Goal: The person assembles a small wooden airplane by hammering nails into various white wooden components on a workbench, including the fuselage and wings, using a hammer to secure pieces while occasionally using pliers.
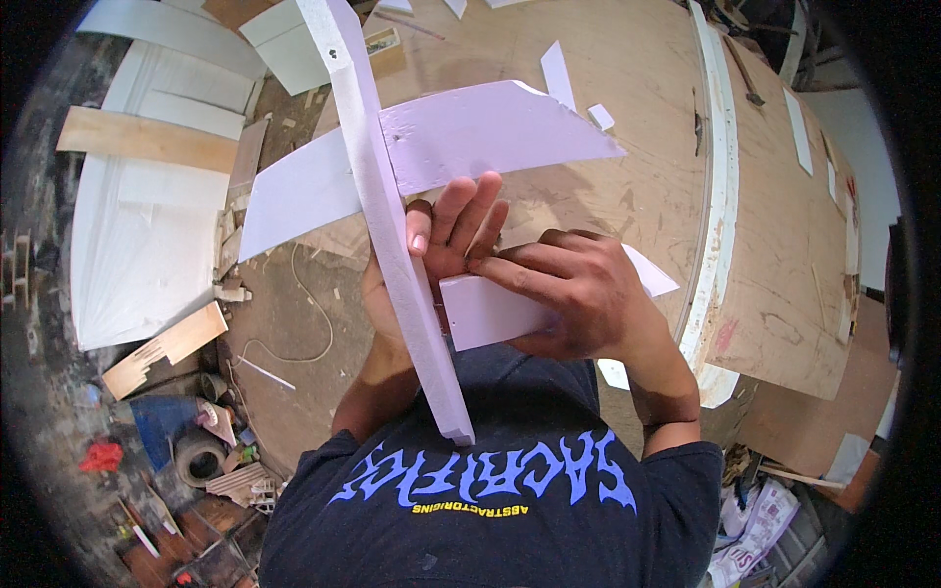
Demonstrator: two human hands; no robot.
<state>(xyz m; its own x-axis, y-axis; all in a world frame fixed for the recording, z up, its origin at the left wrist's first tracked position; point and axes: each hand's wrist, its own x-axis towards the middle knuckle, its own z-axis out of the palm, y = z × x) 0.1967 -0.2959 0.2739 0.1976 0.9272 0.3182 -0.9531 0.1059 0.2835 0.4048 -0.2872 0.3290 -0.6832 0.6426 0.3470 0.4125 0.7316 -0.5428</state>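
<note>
A long white board strip (pixel 392 225) runs from twelve o'clock down toward six, standing on its narrow edge, its lower end just above the person's dark printed shirt (pixel 490 490); a curved white panel (pixel 461 147) crosses it at about eleven o'clock, the two meeting at a joint so that the panel spreads out to nine on one side and to one o'clock on the other. The left hand (pixel 441 240) sits at the picture's centre, pressed against the right face of the strip, fingers extended upward and loosely spread, thumb lying along the strip's face; whether it truly clamps the strip cannot be told. The right hand (pixel 578 289) lies just beside it at three o'clock, fingers curled over a small white panel piece (pixel 490 309), grasping it from above with the fingertips touching the left hand's fingers; the piece butts up close to the strip at its left end. Beneath all this a plywood worktable (pixel 784 245) fills the upper right, with a curved white trim (pixel 720 196) lying across it at two o'clock; at nine o'clock white sheets (pixel 147 225) and a wooden plank (pixel 147 137) lie on the floor; a tape roll (pixel 199 456) sits at eight o'clock among scraps.
</note>
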